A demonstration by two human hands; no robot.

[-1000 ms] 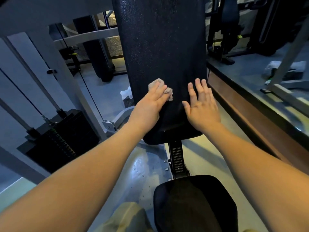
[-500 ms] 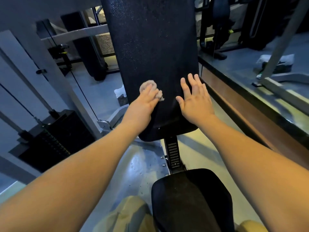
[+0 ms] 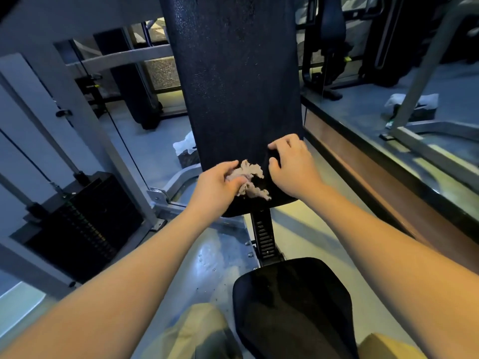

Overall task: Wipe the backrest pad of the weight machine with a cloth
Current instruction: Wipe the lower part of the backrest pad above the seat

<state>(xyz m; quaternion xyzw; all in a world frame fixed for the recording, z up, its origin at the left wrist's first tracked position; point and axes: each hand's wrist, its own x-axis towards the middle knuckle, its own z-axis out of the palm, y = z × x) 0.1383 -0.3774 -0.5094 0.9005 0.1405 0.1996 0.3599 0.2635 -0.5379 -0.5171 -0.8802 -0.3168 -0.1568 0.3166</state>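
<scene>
Left hand [image 3: 216,189] is now pinching the cloth [image 3: 250,181] between thumb and curled fingers, low centre of frame, near the bottom edge of the pad [image 3: 233,86]. A second ago it was pressing the cloth flat, higher up. Right hand [image 3: 294,167] is curling its fingers, earlier spread flat, on the pad's lower right, with nothing visibly held. Cloth is lying looser and more unfolded. Judgement: the downward stroke is ending at the lower edge, and the cloth is probably being regathered for another pass.

Pebbled, faintly glossy black backrest pad [image 3: 238,86]; frayed, matt grey-beige cloth [image 3: 250,181]; smooth painted metal frame [image 3: 85,112].
</scene>
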